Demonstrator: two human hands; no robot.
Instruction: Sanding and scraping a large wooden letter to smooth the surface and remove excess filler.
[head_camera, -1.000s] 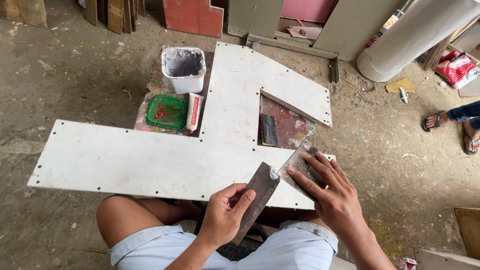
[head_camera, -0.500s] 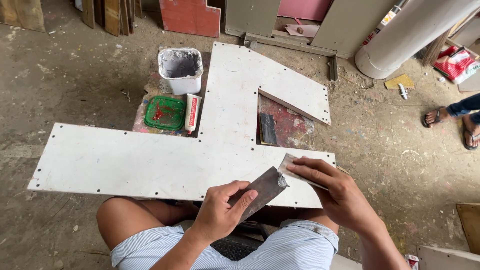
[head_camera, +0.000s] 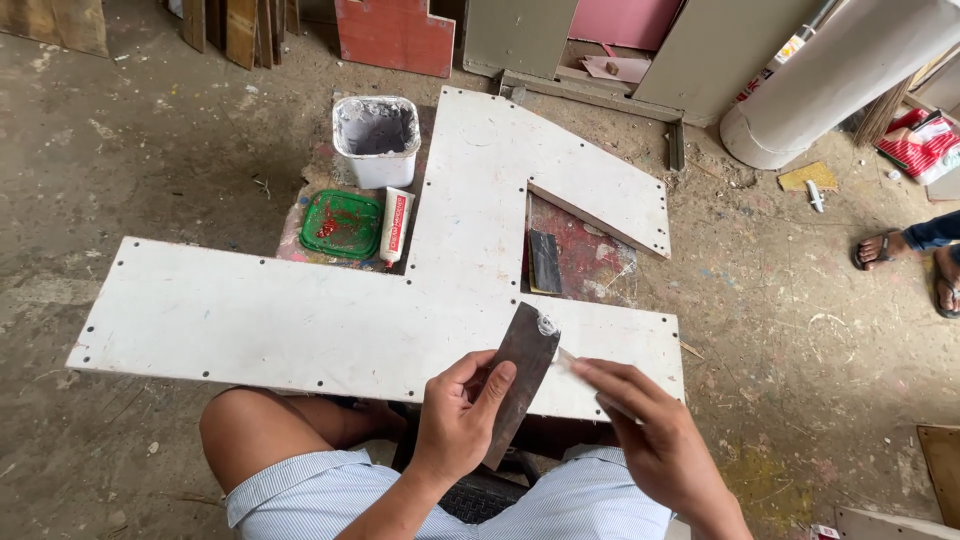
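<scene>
Down near the front edge of the white board (head_camera: 300, 320), the left hand (head_camera: 458, 418) has its fingers curled shut around a dark, flat scraper blade (head_camera: 520, 372), thumb pressed on its face, holding it tilted upward over the board. The blade looks like worn, dull metal, a long rectangle, with a small blob of pale putty (head_camera: 546, 324) at its top corner. The right hand (head_camera: 650, 440) pinches a second, thinner blade (head_camera: 566, 356) between thumb and forefingers; its tip meets the dark blade just below the putty. Most of that thin blade is hidden by the fingers.

The board is a flat, matte white panel cut in an angular shape, scuffed, with small dark screw holes along its edges. Beyond the board's far left notch stand a white plastic tub (head_camera: 376, 138) crusted with grey filler, a green lid (head_camera: 342, 224) smeared red, and a white tube (head_camera: 396, 226). Inside the board's triangular cut-out lies another dark blade (head_camera: 545, 262) on a red-stained surface.
</scene>
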